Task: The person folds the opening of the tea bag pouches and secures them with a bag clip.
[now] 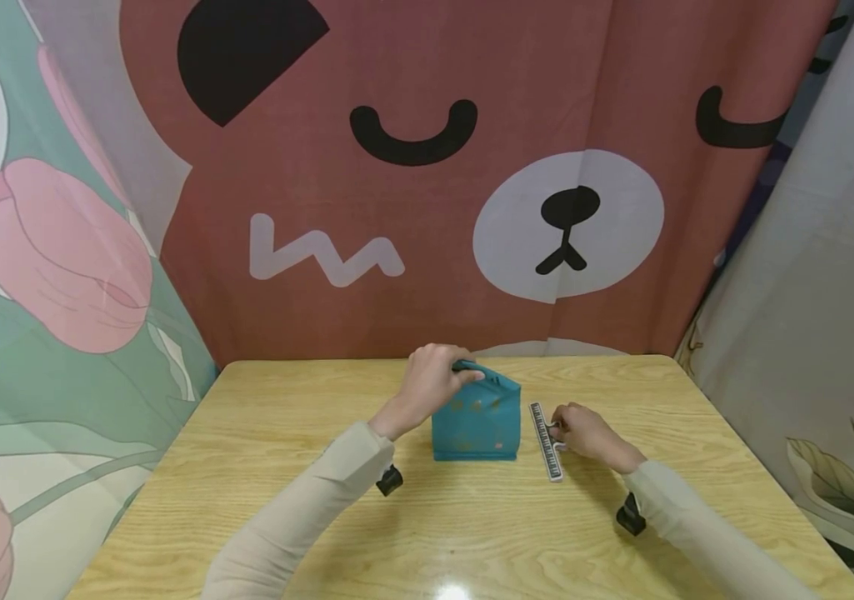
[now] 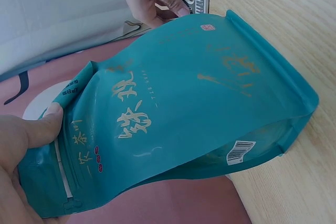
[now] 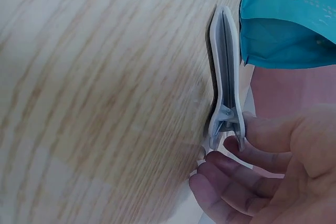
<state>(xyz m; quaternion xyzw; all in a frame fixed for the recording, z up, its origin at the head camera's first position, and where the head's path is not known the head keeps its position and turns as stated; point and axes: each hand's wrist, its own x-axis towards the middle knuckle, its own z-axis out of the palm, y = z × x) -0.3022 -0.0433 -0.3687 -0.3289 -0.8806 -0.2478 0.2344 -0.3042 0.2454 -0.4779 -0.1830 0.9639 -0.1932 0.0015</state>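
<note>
A teal tea bag (image 1: 476,429) with gold lettering stands upright near the middle of the table. My left hand (image 1: 430,385) holds its folded top edge, the thumb (image 2: 44,127) lying over the fold. To the right of the bag is a wide sealing clip (image 1: 546,454) with a black-and-white striped face. Its jaws look closed and have nothing between them in the right wrist view. My right hand (image 1: 590,435) pinches the clip's handle end, with the thumb (image 3: 270,132) on one side. The clip and the bag stand apart.
The wooden table (image 1: 307,533) reaches back to a curtain (image 1: 322,317) with a bear print. Patterned cloth (image 1: 59,250) hangs on the left, and a grey cloth (image 1: 809,333) on the right. A black wrist camera (image 1: 391,481) sits under the left sleeve.
</note>
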